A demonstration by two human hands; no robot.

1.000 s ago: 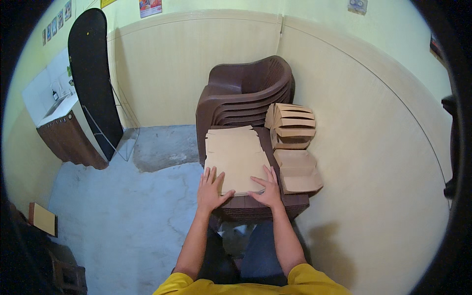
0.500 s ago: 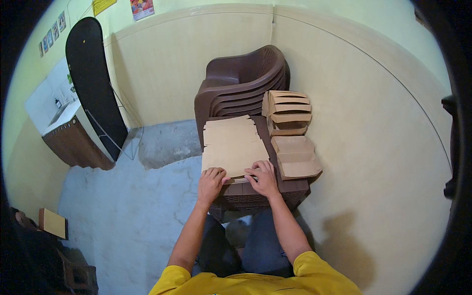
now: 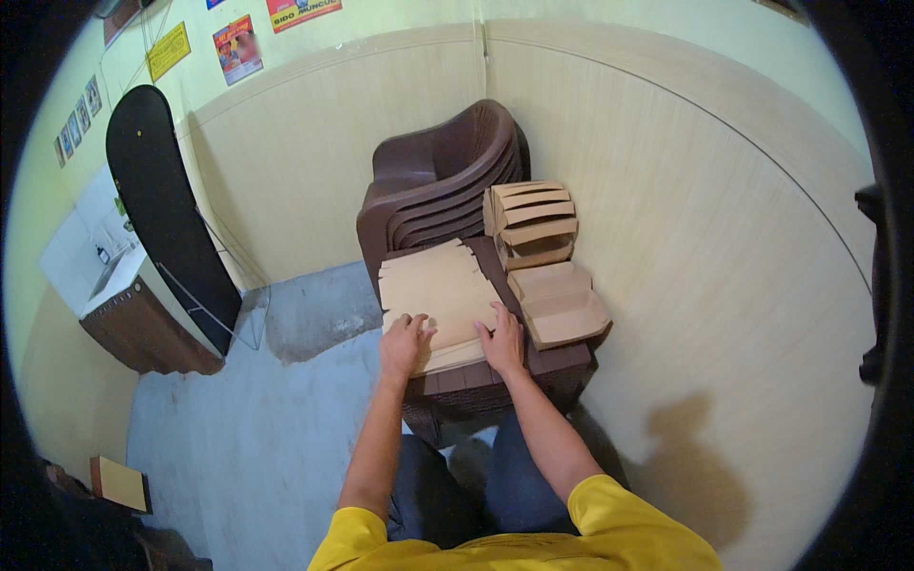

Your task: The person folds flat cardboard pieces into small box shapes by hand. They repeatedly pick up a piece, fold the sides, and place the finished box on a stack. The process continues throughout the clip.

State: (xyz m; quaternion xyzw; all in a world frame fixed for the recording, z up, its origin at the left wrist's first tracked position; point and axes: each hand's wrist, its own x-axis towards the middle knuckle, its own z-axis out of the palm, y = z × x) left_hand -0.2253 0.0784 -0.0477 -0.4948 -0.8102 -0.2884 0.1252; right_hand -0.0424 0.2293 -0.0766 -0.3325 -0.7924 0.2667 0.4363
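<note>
A stack of flat, pre-cut brown cardboard box sheets (image 3: 443, 290) lies on a dark brown woven-pattern plastic table (image 3: 457, 383). Over the stack's near left part rests my left hand (image 3: 404, 344), fingers slightly bent and apart, thumb toward the middle. At the right edge my right hand (image 3: 503, 341) touches the cardboard, its thumb and fingers spread. Between the hands, the near edges of several sheets show slightly out of line. Right of the stack, a folded open cardboard box (image 3: 562, 309) sits on the table, its lid laid back.
Behind that box stand several nested folded cardboard boxes (image 3: 535, 228). Stacked brown plastic chairs (image 3: 433, 181) rise beyond the table, against the panelled wall (image 3: 685, 238). A black ironing board (image 3: 171, 209) leans by a sink cabinet (image 3: 143, 328) at the left.
The view has shifted, showing more of the upper wall. My hands have moved from the near edge of the top sheet farther up its sides, and my fingers have spread.
</note>
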